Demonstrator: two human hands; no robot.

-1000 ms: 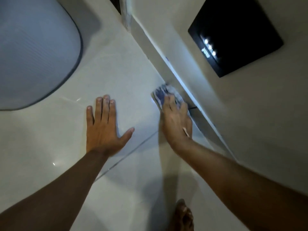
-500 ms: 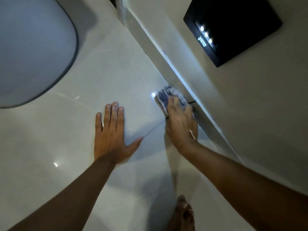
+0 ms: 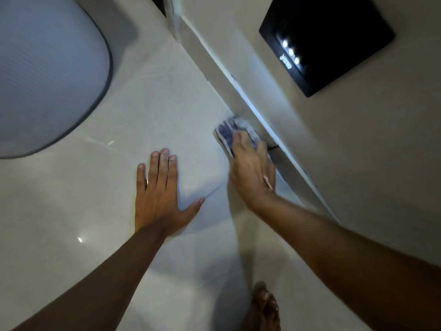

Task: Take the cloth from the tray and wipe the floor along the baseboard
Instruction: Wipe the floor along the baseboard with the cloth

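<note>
A crumpled blue-and-white cloth lies on the pale glossy floor tile, tight against the baseboard that runs diagonally from the top centre down to the right. My right hand presses flat on the cloth and covers its near half. My left hand rests palm down on the floor to the left, fingers spread, holding nothing. No tray is in view.
A large pale rounded object with a dark rim fills the upper left. A black box with small white lights hangs on the wall above the baseboard. A bare foot stands at the bottom edge. A thin dark cable pokes out by the baseboard.
My right hand and the cloth slid a little along the baseboard. The left hand stays flat on the floor; the view shifted slightly.
</note>
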